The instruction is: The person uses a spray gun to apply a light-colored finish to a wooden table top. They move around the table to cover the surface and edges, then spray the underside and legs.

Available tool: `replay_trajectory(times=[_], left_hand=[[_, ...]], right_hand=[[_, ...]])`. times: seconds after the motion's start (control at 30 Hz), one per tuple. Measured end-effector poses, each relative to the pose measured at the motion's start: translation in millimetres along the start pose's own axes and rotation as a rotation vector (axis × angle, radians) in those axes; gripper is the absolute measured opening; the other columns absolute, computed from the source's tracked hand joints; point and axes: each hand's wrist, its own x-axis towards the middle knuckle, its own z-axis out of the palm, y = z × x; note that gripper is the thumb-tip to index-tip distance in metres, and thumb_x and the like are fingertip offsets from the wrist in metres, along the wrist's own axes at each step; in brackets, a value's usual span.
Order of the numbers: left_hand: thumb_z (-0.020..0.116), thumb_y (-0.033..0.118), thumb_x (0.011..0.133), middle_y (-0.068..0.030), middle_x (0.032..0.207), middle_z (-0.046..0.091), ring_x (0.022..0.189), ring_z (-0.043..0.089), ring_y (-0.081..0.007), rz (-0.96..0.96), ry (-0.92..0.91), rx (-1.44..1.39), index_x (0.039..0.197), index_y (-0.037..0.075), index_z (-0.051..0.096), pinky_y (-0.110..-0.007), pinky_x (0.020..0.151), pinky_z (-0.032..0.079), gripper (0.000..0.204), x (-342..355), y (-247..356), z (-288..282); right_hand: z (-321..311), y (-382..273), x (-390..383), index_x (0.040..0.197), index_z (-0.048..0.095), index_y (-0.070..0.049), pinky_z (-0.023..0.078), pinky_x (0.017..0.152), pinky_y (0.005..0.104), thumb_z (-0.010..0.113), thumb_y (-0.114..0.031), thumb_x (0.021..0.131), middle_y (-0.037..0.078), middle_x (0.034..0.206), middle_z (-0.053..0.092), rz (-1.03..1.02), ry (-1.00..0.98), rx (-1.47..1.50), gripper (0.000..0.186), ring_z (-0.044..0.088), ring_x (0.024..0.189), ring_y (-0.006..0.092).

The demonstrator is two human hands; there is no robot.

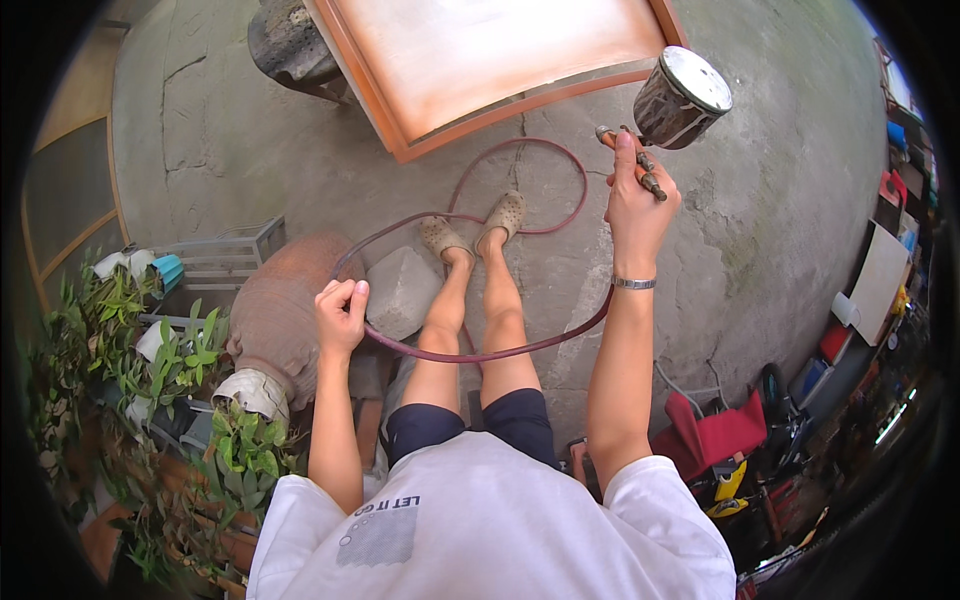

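Observation:
A paint spray gun (640,165) with a round, paint-stained cup (682,98) is gripped in my right hand (643,205), raised at the right. My left hand (342,308) is closed around a dark red air hose (470,356). From there the hose sags across in front of my legs toward my right wrist, and another stretch loops over the floor by my feet. Ahead of me is a framed panel (500,45), white in the middle and orange-brown along its edges. The spray gun's cup overlaps the panel's near right corner in view.
To my left, a large clay jar (285,300) lies beside a pale stone block (400,290) and leafy potted plants (190,360). A dark, worn stand (290,45) is at the panel's left. Red cloth (715,440), tools and clutter line the right side.

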Motion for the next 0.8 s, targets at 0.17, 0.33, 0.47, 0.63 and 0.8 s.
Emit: replay_trajectory(times=[0.17,0.33,0.47,0.63,0.8], left_hand=[[0.067,0.012,0.095,-0.0141,0.059,0.039,0.057,0.037,-0.0247,-0.005,-0.035,0.016,0.066,-0.002,0.043,-0.039,0.056,0.031,0.040,12.5,24.8,16.6],[0.067,0.012,0.095,-0.0128,0.058,0.039,0.057,0.037,-0.0237,-0.004,-0.052,0.030,0.066,-0.001,0.042,-0.038,0.056,0.031,0.040,20.1,44.0,35.6],[0.067,0.012,0.095,-0.0116,0.058,0.039,0.057,0.037,-0.0231,-0.018,-0.075,0.016,0.065,0.000,0.042,-0.038,0.055,0.031,0.040,27.6,61.1,49.7],[0.068,0.012,0.094,-0.0116,0.058,0.038,0.057,0.038,-0.0231,-0.019,-0.078,0.020,0.065,0.000,0.042,-0.038,0.055,0.031,0.040,30.0,68.8,61.8],[0.068,0.011,0.094,-0.0119,0.058,0.038,0.057,0.038,-0.0236,-0.016,-0.079,0.055,0.065,0.000,0.043,-0.038,0.056,0.031,0.040,29.8,69.1,63.7]], right_hand=[[-22.9,26.2,53.4,0.093,0.083,-0.003,0.042,0.053,0.0283,0.069,-0.043,0.100,0.004,0.053,0.056,0.014,0.081,-0.007,0.043,0.053,0.053,0.0096],[-47.5,39.6,102.5,0.093,0.083,-0.005,0.039,0.046,0.0282,0.068,-0.043,0.100,0.001,0.052,0.056,0.047,0.157,0.003,0.041,0.052,0.047,0.0096],[-72.2,52.3,138.0,0.098,0.083,-0.006,0.037,0.042,0.0286,0.067,-0.043,0.101,0.000,0.052,0.055,0.071,0.215,0.019,0.041,0.051,0.042,0.0093],[-94.4,65.0,157.0,0.099,0.082,-0.005,0.039,0.040,0.0279,0.064,-0.044,0.102,0.002,0.060,0.060,0.025,0.383,0.010,0.043,0.050,0.042,0.0086],[-101.1,62.2,125.9,0.100,0.081,-0.003,0.035,0.036,0.0245,0.065,-0.047,0.102,0.002,0.063,0.062,0.114,0.207,0.047,0.047,0.048,0.040,0.0074]])
